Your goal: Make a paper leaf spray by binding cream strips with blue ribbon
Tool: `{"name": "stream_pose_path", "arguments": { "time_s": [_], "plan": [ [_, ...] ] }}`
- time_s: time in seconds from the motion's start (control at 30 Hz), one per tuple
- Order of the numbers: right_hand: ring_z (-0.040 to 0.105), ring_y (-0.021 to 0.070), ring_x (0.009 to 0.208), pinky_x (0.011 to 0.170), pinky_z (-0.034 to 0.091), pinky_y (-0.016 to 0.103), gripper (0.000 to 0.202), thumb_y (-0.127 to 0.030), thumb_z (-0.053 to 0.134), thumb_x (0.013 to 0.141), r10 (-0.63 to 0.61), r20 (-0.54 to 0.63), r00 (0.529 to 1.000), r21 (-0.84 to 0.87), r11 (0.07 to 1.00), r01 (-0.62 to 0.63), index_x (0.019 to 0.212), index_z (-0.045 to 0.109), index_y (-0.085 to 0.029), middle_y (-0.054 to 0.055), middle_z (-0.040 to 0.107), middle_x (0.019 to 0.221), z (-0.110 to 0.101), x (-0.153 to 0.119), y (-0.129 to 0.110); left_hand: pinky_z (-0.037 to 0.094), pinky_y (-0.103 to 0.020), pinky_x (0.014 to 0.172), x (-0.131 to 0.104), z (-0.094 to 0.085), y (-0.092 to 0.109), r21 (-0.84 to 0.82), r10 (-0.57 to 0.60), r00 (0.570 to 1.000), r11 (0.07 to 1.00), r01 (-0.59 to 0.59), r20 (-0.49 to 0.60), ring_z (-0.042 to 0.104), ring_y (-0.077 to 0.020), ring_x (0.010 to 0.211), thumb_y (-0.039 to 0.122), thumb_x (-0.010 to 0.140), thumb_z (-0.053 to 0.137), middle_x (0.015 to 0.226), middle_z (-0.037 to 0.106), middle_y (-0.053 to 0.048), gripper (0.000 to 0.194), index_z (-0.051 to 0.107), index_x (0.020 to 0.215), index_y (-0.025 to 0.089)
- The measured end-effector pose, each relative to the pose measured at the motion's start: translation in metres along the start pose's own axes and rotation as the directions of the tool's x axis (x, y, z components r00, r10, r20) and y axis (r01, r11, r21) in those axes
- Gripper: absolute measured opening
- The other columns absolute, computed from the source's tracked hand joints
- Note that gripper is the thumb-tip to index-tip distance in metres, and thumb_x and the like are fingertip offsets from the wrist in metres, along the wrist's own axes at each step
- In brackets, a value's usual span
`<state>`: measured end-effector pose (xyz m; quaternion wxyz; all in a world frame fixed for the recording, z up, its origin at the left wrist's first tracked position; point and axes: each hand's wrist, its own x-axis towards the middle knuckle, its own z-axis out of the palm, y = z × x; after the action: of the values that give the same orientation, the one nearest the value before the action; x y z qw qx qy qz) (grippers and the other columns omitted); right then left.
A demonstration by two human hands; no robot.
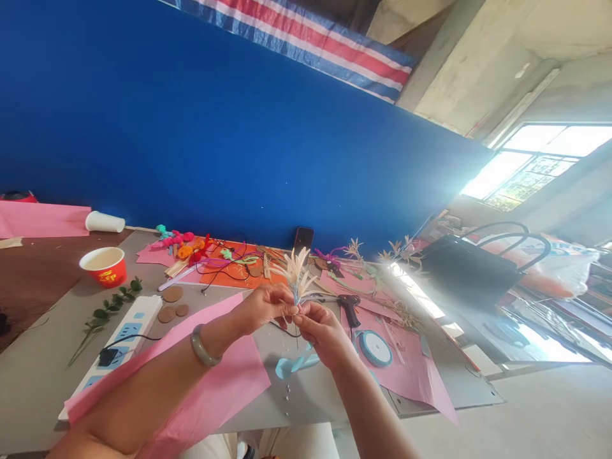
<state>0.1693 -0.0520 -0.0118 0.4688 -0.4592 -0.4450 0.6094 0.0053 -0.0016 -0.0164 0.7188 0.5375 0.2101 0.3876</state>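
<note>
A cream artificial flower (298, 274) with long pointed petals stands upright above the table, its thin stem pointing down. My left hand (268, 303), with a bangle on the wrist, is closed and pinches the flower at its base. Close against it, my right hand (320, 328) is also closed, its thumb and finger pinching a light blue ribbon (284, 368) at the stem. The ribbon's loose length curls below the hands. Fingers hide exactly where ribbon and stem meet. Several small shiny beads (287, 398) lie nearer the table's front edge.
Right of my hands are a black glue gun (350, 310) and a ribbon spool (375, 348). A power strip (127, 335), a green leaf sprig (105, 312) and a red paper cup (103, 268) stand left. Behind are a phone (303, 238) and a blue panel (239, 127); a black bag (471, 264) sits far right.
</note>
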Motion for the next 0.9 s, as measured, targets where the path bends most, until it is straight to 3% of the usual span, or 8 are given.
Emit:
{"name": "stream_pose_path", "arguments": {
  "time_s": [0.17,0.37,0.57,0.8,0.9],
  "plan": [
    [0.022,0.0048,0.045,0.044,0.011,0.023,0.033,-0.036,0.081,0.062,-0.077,-0.074,0.994,-0.114,0.991,0.068,0.061,0.054,-0.017,-0.007,0.043,0.050,0.003,0.000,-0.001,0.051,-0.021,0.056,0.000,0.001,-0.001,0.141,0.056,0.995,0.989,-0.045,-0.077,0.055,-0.0076,0.062,0.036,0.062,0.078,0.077,0.051,0.001,0.028,0.065,0.065,0.012],
    [0.024,0.0054,0.045,0.044,0.014,0.023,0.032,-0.036,0.079,0.062,-0.110,-0.097,0.989,-0.133,0.986,0.096,0.060,0.054,-0.017,-0.005,0.048,0.051,0.007,0.000,0.001,0.050,-0.022,0.059,0.002,0.000,-0.006,0.237,0.077,0.988,0.971,-0.044,-0.133,0.056,-0.0097,0.061,0.035,0.066,0.075,0.066,0.057,0.000,0.026,0.064,0.066,0.012],
    [0.026,0.0057,0.045,0.044,0.015,0.024,0.029,-0.037,0.079,0.061,-0.122,-0.157,0.980,-0.145,0.985,0.099,0.062,0.058,-0.017,-0.005,0.049,0.050,0.008,0.002,0.006,0.049,-0.021,0.054,0.003,0.003,-0.005,0.167,0.072,0.970,0.985,-0.033,-0.232,0.056,-0.0089,0.057,0.033,0.055,0.081,0.067,0.059,0.001,0.030,0.061,0.062,0.012],
    [0.024,0.0049,0.044,0.044,0.011,0.024,0.029,-0.036,0.079,0.061,-0.091,-0.128,0.988,-0.085,0.993,0.080,0.065,0.058,-0.017,-0.002,0.057,0.055,0.006,0.004,0.008,0.051,-0.023,0.058,0.002,0.003,-0.008,0.048,-0.022,0.968,0.998,0.035,-0.249,0.059,-0.0098,0.055,0.033,0.057,0.082,0.057,0.060,0.001,0.031,0.060,0.065,0.011],
    [0.022,0.0044,0.043,0.044,0.009,0.024,0.030,-0.035,0.080,0.061,-0.058,-0.108,0.992,-0.037,0.998,0.055,0.065,0.057,-0.017,-0.004,0.052,0.051,0.003,0.006,0.010,0.053,-0.025,0.060,0.001,0.003,-0.006,0.006,-0.074,0.973,0.997,0.077,-0.217,0.061,-0.0107,0.055,0.035,0.057,0.082,0.057,0.062,0.001,0.035,0.059,0.067,0.011]
  ]
}}
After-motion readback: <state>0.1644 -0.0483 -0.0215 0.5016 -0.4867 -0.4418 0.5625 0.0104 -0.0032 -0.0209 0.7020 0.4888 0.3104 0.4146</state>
